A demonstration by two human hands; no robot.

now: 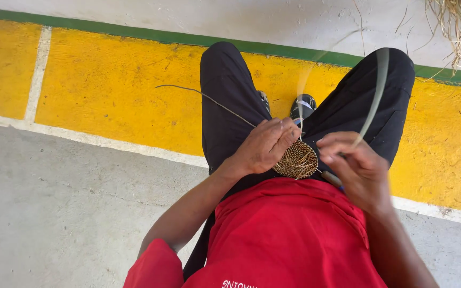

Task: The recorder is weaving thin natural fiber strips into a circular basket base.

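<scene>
Left hand: the left hand [265, 145] is closed on the left edge of a small woven disc [296, 160]; the fingers [284, 128] curl over the top rim of it, and the thumb side is hidden under it.
Right hand: the right hand [356, 168] is just to the right of the disc, fingers pinched together on a pale flat strip [375, 93]. A thin tool with a dark handle [333, 180] seems to be also in this hand, but it is partly hidden and I cannot tell how it is held.
Woven disc: round, straw coloured, with a coiled pattern; it sits in front of the lap, over the black trousers [225, 101] and just far of the red shirt [289, 234].
Key relation: the disc lies between both hands, touching the left one; the right fingertips are near its right rim but seem not to touch it. The left hand is the nearer one.
Strip axis: the strip goes from the right pinch up and far, in a soft curve, blurred.
Loose fibre: a thin dark fibre [204, 96] runs from under the left fingers to the far left.
Around: yellow painted floor [108, 90] with a green line [134, 33], grey concrete [54, 213] near, dry straw bundle [457, 21] at far right, a shoe [303, 105] between the knees.
</scene>
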